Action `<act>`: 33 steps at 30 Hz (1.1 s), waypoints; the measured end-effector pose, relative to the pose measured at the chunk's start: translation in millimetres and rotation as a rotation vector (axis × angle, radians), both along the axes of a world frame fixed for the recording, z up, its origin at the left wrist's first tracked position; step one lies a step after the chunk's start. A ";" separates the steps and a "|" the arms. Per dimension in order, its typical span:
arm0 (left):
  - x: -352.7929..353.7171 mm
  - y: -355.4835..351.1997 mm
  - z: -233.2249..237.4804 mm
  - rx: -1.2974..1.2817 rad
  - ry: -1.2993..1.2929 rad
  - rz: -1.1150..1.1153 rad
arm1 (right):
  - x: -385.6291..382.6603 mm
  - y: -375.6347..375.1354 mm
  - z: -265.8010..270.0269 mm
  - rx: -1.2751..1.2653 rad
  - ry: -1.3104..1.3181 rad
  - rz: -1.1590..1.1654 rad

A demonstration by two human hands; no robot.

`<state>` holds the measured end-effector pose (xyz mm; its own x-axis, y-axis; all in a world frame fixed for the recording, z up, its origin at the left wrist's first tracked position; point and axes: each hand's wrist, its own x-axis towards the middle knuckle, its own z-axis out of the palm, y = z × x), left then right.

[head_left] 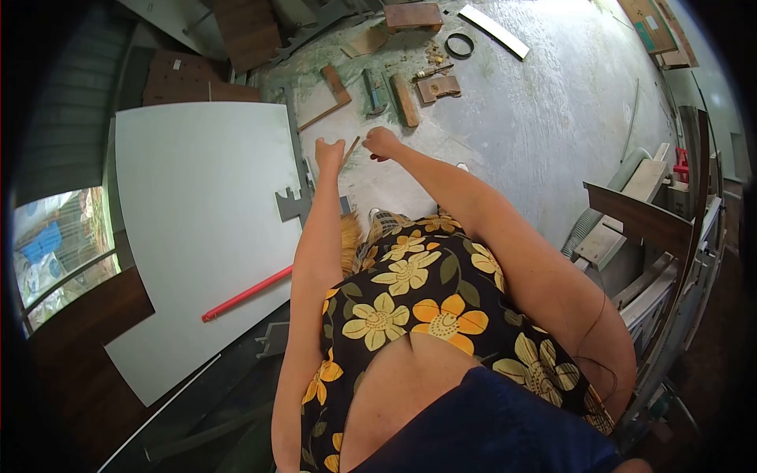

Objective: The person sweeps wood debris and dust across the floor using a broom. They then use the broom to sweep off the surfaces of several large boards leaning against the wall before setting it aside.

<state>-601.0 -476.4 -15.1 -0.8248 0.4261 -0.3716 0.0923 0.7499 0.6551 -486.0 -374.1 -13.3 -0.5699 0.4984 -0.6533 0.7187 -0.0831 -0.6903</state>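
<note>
Over the pale, stained floor, my left hand [329, 150] is closed with its thumb sticking out to the right. A thin brown wooden strip [352, 149] slants between my two hands, close to the left thumb; whether either hand grips it cannot be made out. My right hand [382, 144] has its fingers curled downward, and what they hold, if anything, is hidden. Just beyond the hands lie a hammer [372, 91], a long wooden block [405, 100] and an L-shaped wooden piece [337, 85]. Farther right is a notched wooden block [438, 89].
A large white panel [205, 197] stands at the left, with a red pole [248, 294] across it. Straw bristles [351, 240] show by my left forearm. A black ring [459, 46] and a white strip [494, 31] lie at the back. Boards and a machine frame [650, 268] line the right.
</note>
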 end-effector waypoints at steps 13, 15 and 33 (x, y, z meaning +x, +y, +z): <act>136.0 248.2 -28.9 -0.148 -0.094 -0.191 | 242.9 244.7 -37.4 -0.094 -0.076 -0.460; 152.0 268.9 -35.5 -0.162 -0.239 -0.206 | 273.4 267.8 -47.1 -0.077 -0.105 -0.478; 116.3 424.9 -87.1 -0.347 -0.275 -0.097 | 224.7 426.8 -83.8 -0.271 -0.131 -0.462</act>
<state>-484.7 -51.5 -102.2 -0.6378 0.3081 -0.7059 0.0302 0.9258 0.3768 -261.3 52.7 -97.2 -0.2368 0.4815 -0.8438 0.6441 -0.5724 -0.5074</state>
